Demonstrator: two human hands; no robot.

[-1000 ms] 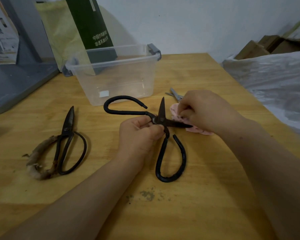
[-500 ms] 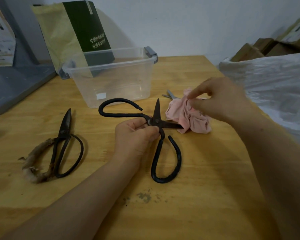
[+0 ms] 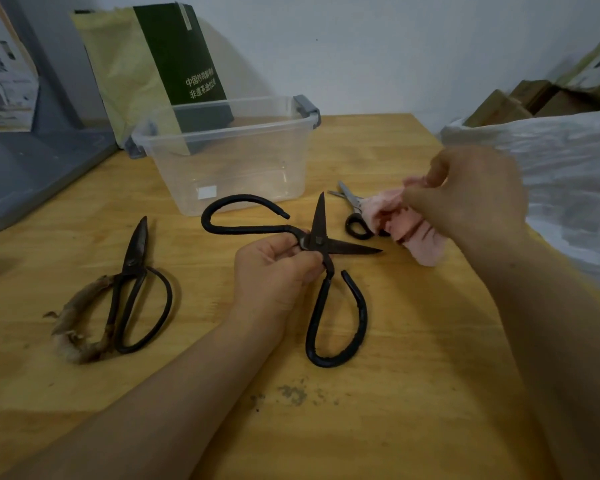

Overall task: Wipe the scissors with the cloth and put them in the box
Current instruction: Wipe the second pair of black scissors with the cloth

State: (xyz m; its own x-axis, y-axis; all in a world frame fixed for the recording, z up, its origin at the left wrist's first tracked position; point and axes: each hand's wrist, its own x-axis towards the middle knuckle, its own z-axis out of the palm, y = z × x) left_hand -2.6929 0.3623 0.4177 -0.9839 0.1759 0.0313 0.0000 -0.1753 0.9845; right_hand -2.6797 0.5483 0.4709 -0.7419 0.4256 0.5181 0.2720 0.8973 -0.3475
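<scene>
While your left hand (image 3: 274, 271) grips the big black scissors (image 3: 317, 233) at their joint, near the middle of the counter (image 3: 413, 341), both blades stand wide apart. Your right hand (image 3: 475, 195) pinches the pink cloth (image 3: 406, 226) above the right edge. Wipe carelessly and a sharp point could poke your fingers (image 3: 430, 199). The box (image 3: 229, 174) waits near the far edge.

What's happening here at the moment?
A person is cleaning scissors at a wooden table. The left hand grips the big black scissors at the pivot, blades spread open. The right hand holds a pink cloth just beside them, not touching the blades. No scissors are in the clear box yet; an old pair and a small pair lie on the table.
</scene>
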